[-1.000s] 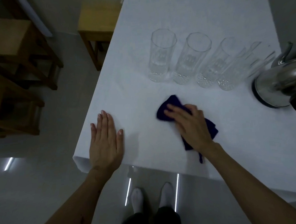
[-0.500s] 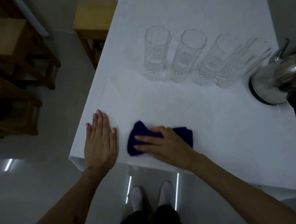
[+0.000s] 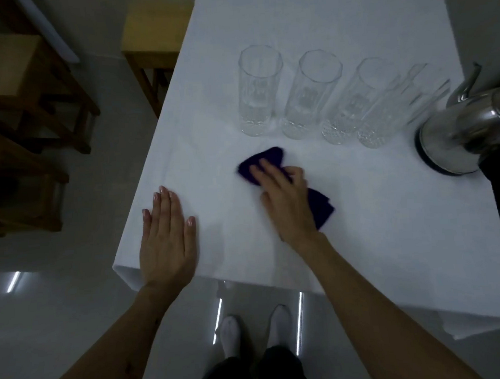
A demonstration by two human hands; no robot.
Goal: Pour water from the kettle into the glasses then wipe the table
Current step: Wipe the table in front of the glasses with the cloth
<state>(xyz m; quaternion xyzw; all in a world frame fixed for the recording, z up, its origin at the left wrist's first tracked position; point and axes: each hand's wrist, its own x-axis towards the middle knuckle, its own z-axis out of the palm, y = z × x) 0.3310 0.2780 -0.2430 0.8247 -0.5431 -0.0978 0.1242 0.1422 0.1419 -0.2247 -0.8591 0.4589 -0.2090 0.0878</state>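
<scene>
One cloth [image 3: 321,206], under right fingers [image 3: 267,173]

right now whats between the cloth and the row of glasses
Nothing. In the head view, only a bare strip of white table separates the dark blue cloth under the right hand from the row of glasses.

Dim, wide-angle bowed edges; motion-blurred right hand [image 3: 285,198].

The kettle [image 3: 472,132] is cut off at the right edge; the cloth [image 3: 318,208] lies partly hidden.
</scene>
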